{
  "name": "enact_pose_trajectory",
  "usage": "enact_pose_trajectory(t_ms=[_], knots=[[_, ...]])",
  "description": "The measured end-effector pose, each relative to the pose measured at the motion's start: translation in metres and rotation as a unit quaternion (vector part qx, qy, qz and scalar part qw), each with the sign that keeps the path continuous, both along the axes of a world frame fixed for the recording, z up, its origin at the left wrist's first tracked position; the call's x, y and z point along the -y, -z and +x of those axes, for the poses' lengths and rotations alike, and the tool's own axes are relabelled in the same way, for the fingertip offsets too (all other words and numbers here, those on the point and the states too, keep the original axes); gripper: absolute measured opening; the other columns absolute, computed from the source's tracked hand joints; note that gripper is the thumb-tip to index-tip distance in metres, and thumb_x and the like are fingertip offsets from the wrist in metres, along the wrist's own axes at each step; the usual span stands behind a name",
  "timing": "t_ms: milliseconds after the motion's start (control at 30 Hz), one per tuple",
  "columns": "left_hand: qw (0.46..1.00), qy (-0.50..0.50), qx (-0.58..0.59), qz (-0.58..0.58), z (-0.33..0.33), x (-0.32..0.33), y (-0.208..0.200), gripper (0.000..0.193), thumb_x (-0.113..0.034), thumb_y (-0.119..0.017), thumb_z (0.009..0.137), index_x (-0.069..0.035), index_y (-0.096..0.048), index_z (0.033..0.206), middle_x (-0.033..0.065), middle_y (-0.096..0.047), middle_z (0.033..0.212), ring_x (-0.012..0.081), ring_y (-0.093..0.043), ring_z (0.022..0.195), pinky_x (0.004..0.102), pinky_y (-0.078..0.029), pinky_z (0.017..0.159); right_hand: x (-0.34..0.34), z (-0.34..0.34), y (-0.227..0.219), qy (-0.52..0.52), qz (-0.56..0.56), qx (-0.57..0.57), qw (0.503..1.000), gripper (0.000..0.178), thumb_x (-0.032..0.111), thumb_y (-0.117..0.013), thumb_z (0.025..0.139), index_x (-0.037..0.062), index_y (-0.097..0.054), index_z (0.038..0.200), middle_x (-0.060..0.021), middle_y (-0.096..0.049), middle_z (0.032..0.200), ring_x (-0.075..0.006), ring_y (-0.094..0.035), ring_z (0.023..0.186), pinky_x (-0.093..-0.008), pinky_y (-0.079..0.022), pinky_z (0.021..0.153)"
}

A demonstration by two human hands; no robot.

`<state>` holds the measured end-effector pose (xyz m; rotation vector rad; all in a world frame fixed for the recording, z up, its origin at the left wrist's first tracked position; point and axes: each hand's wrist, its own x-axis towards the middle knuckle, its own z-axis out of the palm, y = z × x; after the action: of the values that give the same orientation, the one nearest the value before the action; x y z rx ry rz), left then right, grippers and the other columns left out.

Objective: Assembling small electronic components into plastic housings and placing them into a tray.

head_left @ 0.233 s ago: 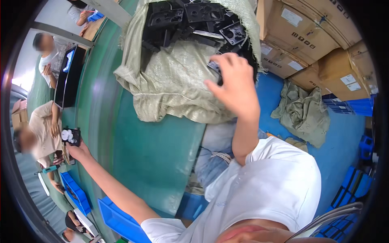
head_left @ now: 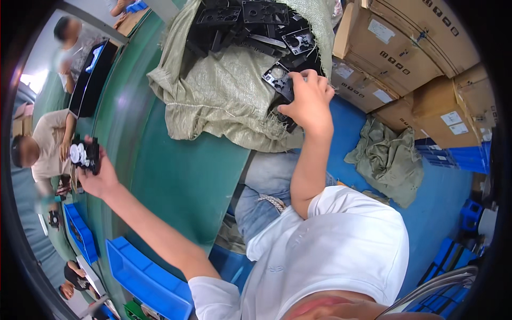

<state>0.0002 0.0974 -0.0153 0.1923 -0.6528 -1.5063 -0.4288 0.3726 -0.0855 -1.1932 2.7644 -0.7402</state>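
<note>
My left hand reaches out over the green work surface on the left. Its fingers are closed round a small black plastic mechanism with white gears on its face. At the mouth of a woven sack, my right hand has its fingers curled at the edge of a black plastic plate with round cutouts. The thumb is on the plate's near side, partly hiding its lower corner. Behind it the sack holds many similar black plates, loosely heaped.
Cardboard boxes are stacked at the right. A crumpled sack lies on the blue floor. Blue bins stand at lower left. Across the green surface, a co-worker in beige sits close to my left hand.
The view has shifted slightly. My left hand has turned the gear mechanism and raised it a little. My right hand's fingers have curled in at the plate, which now shows more fully.
</note>
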Motion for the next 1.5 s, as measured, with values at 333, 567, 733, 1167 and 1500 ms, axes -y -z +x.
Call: enact_pose_trajectory(t_ms=[333,567,733,1167,1500], knots=[[0.997,-0.044,-0.058,0.001,-0.152,-0.174,-0.015,0.051,-0.026,-0.056,0.097,-0.001,-0.044,0.139,0.0204,-0.053,0.132,0.0354,-0.053,0.121,0.0496,-0.043,0.102,-0.008,0.0,-0.019,-0.02,-0.008,0.023,0.999,0.06,0.013,-0.072,0.065,0.0069,-0.058,0.123,-0.0145,-0.062,0.111,-0.0342,-0.055,0.104,-0.0533,-0.03,0.105],[0.993,-0.039,0.015,-0.113,-0.187,-0.215,0.053,0.06,-0.037,-0.054,0.098,-0.005,-0.036,0.145,0.0191,-0.055,0.13,0.0317,-0.056,0.119,0.0433,-0.043,0.105,-0.007,0.029,-0.043,-0.283,-0.206,0.065,0.934,0.066,0.01,-0.073,0.068,0.0052,-0.053,0.13,-0.0146,-0.062,0.119,-0.031,-0.06,0.103,-0.0393,-0.044,0.097],[0.991,-0.046,0.092,-0.085,-0.194,-0.225,0.055,0.057,-0.034,-0.058,0.096,-0.004,-0.037,0.139,0.0186,-0.057,0.121,0.0299,-0.063,0.102,0.0377,-0.049,0.092,0.038,0.069,-0.031,-0.442,-0.339,0.33,0.762,0.063,0.011,-0.069,0.076,0.0051,-0.047,0.136,-0.0139,-0.056,0.119,-0.0247,-0.057,0.098,-0.0387,-0.046,0.093],[0.972,-0.103,0.212,-0.004,-0.179,-0.24,0.035,0.053,-0.018,-0.068,0.088,-0.007,-0.036,0.129,0.0136,-0.054,0.115,0.022,-0.06,0.093,0.0309,-0.047,0.085,0.049,0.128,-0.04,-0.387,-0.354,0.557,0.644,0.06,0.046,-0.044,0.095,0.006,-0.042,0.139,-0.0154,-0.053,0.118,-0.021,-0.054,0.097,-0.0298,-0.05,0.074],[0.957,-0.065,0.28,0.018,-0.179,-0.234,0.032,0.05,-0.016,-0.069,0.088,-0.006,-0.037,0.125,0.0107,-0.049,0.111,0.0156,-0.051,0.094,0.0262,-0.042,0.083,0.049,0.125,-0.042,-0.381,-0.375,0.512,0.673,0.055,0.044,-0.044,0.095,0.0052,-0.047,0.135,-0.0152,-0.056,0.115,-0.0218,-0.054,0.099,-0.0334,-0.043,0.086]])
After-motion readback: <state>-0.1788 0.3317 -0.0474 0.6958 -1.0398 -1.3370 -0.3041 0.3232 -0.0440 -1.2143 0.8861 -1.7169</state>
